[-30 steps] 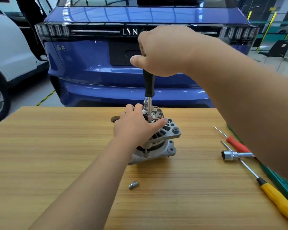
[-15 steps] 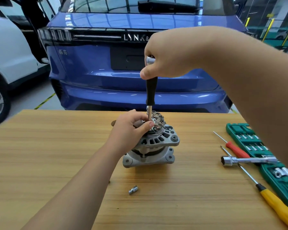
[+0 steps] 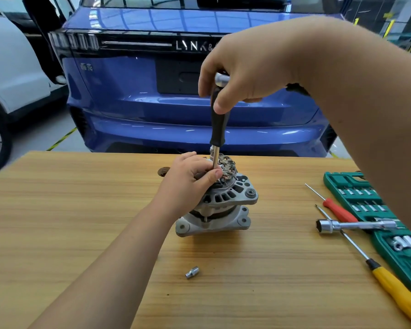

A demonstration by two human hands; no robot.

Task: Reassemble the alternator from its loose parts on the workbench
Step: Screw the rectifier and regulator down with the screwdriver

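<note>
A grey alternator (image 3: 226, 205) stands upright in the middle of the wooden workbench (image 3: 57, 222), its rectifier end with copper parts facing up. My left hand (image 3: 188, 181) grips its top left side, thumb against the tool's steel shaft. My right hand (image 3: 247, 67) holds the top of a black-handled driver (image 3: 220, 122) that stands vertically on the alternator's top. A small loose silver socket (image 3: 192, 272) lies on the bench in front of the alternator. A round dark part (image 3: 163, 171) lies behind my left hand, mostly hidden.
To the right lie a red screwdriver (image 3: 337, 210), a yellow screwdriver (image 3: 399, 290), a chrome socket wrench (image 3: 356, 225) and a green socket case (image 3: 370, 205). A blue car (image 3: 152, 103) is parked just beyond the bench's far edge, a white one (image 3: 10, 67) at far left.
The view has shifted so the green socket case shows on the right. My right hand's grip has slid up to the driver's top end. My left hand stays on the alternator.
</note>
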